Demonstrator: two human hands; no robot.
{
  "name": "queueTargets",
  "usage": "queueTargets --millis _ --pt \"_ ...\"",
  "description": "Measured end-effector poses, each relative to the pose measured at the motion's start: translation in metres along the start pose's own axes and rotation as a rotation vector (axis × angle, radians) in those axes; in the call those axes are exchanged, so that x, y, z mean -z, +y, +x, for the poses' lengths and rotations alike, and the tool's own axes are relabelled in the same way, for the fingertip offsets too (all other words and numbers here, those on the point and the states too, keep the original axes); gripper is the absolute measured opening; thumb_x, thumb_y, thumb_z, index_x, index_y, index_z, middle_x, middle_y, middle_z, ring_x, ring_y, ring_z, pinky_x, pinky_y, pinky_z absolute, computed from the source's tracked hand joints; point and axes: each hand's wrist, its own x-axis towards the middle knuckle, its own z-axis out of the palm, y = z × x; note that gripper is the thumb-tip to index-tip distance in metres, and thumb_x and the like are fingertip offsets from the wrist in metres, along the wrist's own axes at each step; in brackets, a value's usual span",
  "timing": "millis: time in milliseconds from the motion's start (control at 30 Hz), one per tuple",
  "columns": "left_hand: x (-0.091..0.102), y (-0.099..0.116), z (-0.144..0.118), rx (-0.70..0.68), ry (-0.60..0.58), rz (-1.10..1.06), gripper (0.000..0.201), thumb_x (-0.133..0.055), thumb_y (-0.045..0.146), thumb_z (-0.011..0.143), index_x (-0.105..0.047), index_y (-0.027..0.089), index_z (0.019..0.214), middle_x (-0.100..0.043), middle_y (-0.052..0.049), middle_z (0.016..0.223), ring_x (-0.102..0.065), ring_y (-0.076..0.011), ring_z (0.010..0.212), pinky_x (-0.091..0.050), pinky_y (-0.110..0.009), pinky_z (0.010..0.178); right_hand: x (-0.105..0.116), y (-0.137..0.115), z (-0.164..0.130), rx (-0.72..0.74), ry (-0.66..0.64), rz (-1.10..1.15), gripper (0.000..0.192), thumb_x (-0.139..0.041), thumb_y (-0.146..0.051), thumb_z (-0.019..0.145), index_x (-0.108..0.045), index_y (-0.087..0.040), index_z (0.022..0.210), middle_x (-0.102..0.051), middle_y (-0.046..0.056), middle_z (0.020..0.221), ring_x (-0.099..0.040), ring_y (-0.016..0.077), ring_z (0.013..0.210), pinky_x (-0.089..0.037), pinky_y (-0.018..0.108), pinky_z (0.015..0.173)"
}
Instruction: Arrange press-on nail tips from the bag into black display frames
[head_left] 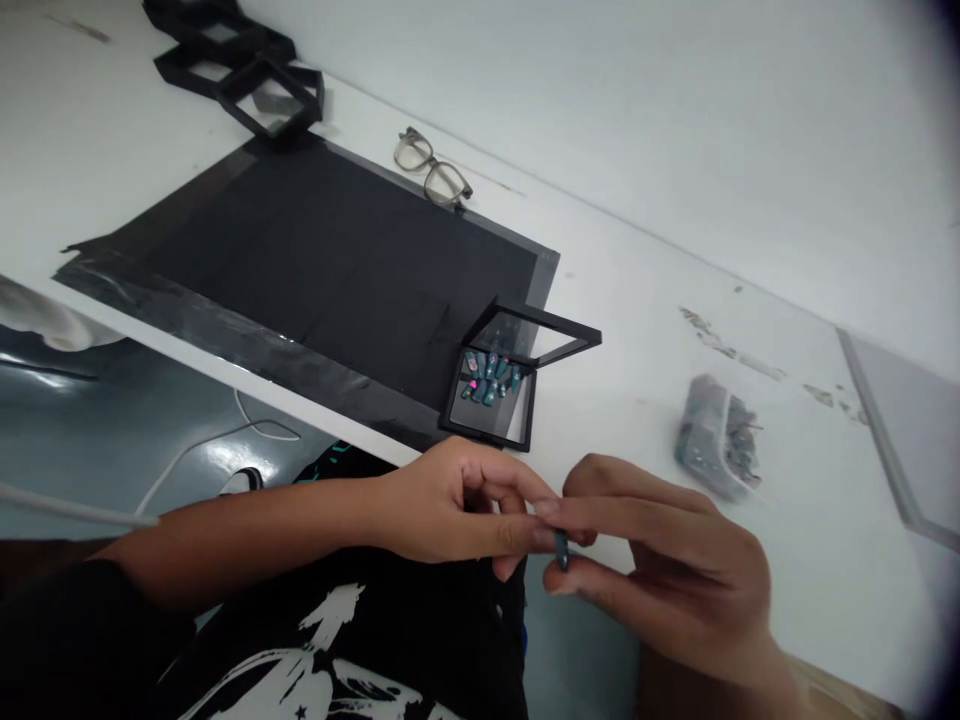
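Observation:
In front of my lap, my left hand [480, 505] and my right hand [675, 560] meet fingertip to fingertip. Between them is a small dark teal press-on nail [561, 550], pinched by thumb and fingers from both sides. Just beyond my left hand, a black display case [530, 425] stands with its clear-windowed lid [581, 340] raised. Several teal press-on nails [490, 390] lie in rows inside it, some with decorations and one with a pink spot.
The case sits on a black mat [337, 260] on the white table [622, 430]. Glasses [431, 170] lie at the mat's far edge. Several black frames [274, 95] stand far left. On the right are a clear container [705, 430] of small pieces and a grey-edged panel [885, 430].

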Motion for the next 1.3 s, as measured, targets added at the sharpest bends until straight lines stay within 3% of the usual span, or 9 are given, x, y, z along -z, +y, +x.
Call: queueTargets --millis 133,267,433,567,733,900,1100,1300 --pt "0.001 -0.002 0.002 0.037 0.109 -0.052 0.027 -0.070 0.037 0.091 -0.070 0.014 0.104 -0.061 0.002 0.062 -0.050 -0.0034 0.049 -0.035 -0.014 0.046 -0.002 0.008 0.002 -0.084 0.041 0.075 0.041 -0.078 -0.018 0.082 -0.072 -0.030 0.121 -0.067 0.003 0.084 -0.061 0.0149 0.073 -0.052 0.029 0.061" --pt "0.004 0.000 0.004 0.025 0.073 -0.111 0.021 -0.071 0.032 0.090 -0.070 0.014 0.099 -0.062 0.003 0.063 -0.054 -0.0029 0.054 -0.041 -0.014 0.054 -0.003 0.012 0.002 -0.189 0.092 0.190 0.039 -0.081 -0.028 0.080 -0.073 -0.030 0.118 -0.065 0.002 0.083 -0.060 0.0140 0.074 -0.052 0.028 0.062" --pt "0.006 0.002 0.007 0.074 0.097 -0.123 0.022 -0.076 0.033 0.085 -0.073 0.013 0.094 -0.064 0.003 0.057 -0.054 -0.0037 0.051 -0.040 -0.015 0.053 -0.003 0.010 0.001 -0.188 0.082 0.304 0.025 -0.079 -0.021 0.082 -0.076 -0.029 0.105 -0.065 0.001 0.077 -0.060 0.0130 0.070 -0.052 0.027 0.063" --pt "0.007 0.001 0.009 0.044 0.088 -0.175 0.018 -0.078 0.029 0.083 -0.074 0.013 0.089 -0.066 0.002 0.058 -0.057 -0.0051 0.052 -0.043 -0.016 0.054 -0.004 0.014 0.002 -0.245 0.048 0.333 0.030 -0.081 -0.028 0.081 -0.075 -0.030 0.111 -0.065 0.001 0.079 -0.060 0.0127 0.072 -0.052 0.027 0.065" --pt "0.008 -0.001 0.007 -0.003 0.016 -0.076 0.010 -0.076 0.023 0.084 -0.075 0.014 0.088 -0.068 0.000 0.061 -0.061 -0.0072 0.059 -0.049 -0.020 0.064 -0.003 0.021 0.002 -0.178 -0.054 0.396 0.043 -0.081 -0.049 0.075 -0.075 -0.030 0.113 -0.065 0.001 0.078 -0.059 0.0122 0.068 -0.050 0.027 0.061" --pt "0.008 0.000 0.006 -0.020 -0.009 0.091 0.015 -0.074 0.029 0.086 -0.076 0.015 0.089 -0.072 -0.002 0.066 -0.062 -0.0091 0.064 -0.048 -0.022 0.064 0.000 0.022 0.000 -0.217 -0.098 0.447 0.035 -0.084 -0.041 0.075 -0.076 -0.030 0.107 -0.064 0.001 0.077 -0.061 0.0121 0.064 -0.049 0.027 0.058" --pt "0.003 -0.007 0.007 -0.004 0.094 0.079 0.026 -0.078 0.037 0.083 -0.078 0.013 0.094 -0.075 -0.006 0.072 -0.065 -0.0109 0.065 -0.050 -0.023 0.064 0.008 0.019 0.003 -0.266 -0.132 0.394 0.037 -0.084 -0.041 0.075 -0.073 -0.030 0.109 -0.065 0.000 0.077 -0.062 0.0120 0.064 -0.048 0.025 0.057" --pt "-0.001 -0.009 0.008 -0.027 0.135 0.013 0.019 -0.080 0.031 0.080 -0.077 0.014 0.090 -0.073 -0.003 0.067 -0.067 -0.0120 0.066 -0.053 -0.023 0.065 0.006 0.031 0.005 -0.152 -0.091 0.403 0.038 -0.085 -0.042 0.072 -0.077 -0.029 0.107 -0.065 0.000 0.069 -0.057 0.0094 0.058 -0.046 0.023 0.055"
